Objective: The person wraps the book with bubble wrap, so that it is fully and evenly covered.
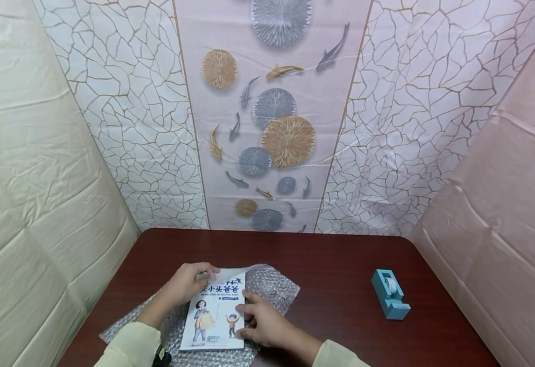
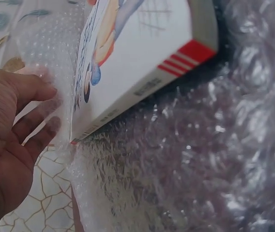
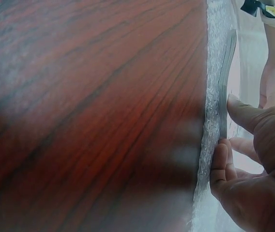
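Note:
A white picture book [image 1: 217,318] with Chinese lettering and drawn figures lies cover up on a sheet of bubble wrap [image 1: 274,285]. At the book's top left corner, my left hand [image 1: 189,281] pinches the wrap's edge. The left wrist view shows that thumb [image 2: 36,89] against a raised flap of wrap [image 2: 55,43] beside the book's spine. My right hand [image 1: 265,321] holds the book's right edge. In the right wrist view its thumb [image 3: 244,113] touches the cover, and its curled fingers [image 3: 220,162] press the page side.
A teal tape dispenser [image 1: 390,295] with a clear roll stands at the right of the dark red wooden table [image 1: 331,285]. Patterned cloth [image 1: 276,102] hangs behind the table, and pale padded walls [image 1: 33,178] rise on both sides.

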Demonstrator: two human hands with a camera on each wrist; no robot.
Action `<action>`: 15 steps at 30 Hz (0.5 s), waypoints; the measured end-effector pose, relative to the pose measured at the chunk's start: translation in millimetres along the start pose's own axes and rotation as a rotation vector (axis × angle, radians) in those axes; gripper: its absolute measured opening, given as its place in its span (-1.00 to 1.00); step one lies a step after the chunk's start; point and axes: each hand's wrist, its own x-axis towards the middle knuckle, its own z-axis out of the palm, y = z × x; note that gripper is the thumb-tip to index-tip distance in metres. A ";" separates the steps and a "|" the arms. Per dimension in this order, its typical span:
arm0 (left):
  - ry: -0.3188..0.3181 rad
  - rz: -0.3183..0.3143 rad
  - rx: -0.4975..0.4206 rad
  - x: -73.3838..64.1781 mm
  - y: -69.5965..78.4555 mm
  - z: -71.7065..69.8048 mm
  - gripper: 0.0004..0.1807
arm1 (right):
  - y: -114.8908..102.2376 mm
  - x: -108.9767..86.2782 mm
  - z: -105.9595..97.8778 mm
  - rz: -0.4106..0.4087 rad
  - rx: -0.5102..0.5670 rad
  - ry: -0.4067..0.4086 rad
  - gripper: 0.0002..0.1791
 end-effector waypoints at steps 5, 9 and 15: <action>-0.033 0.047 0.020 -2.3 -3.0 2.0 -0.64 | -4.3 -1.0 -2.1 0.000 0.008 0.001 -0.31; -0.067 0.088 0.029 -2.4 -6.7 2.1 -0.64 | -4.1 -1.2 -1.5 0.000 0.008 0.006 -0.32; -0.080 0.100 0.051 -0.6 -7.8 3.5 -0.62 | -1.6 -0.8 -0.9 0.005 0.010 0.000 -0.31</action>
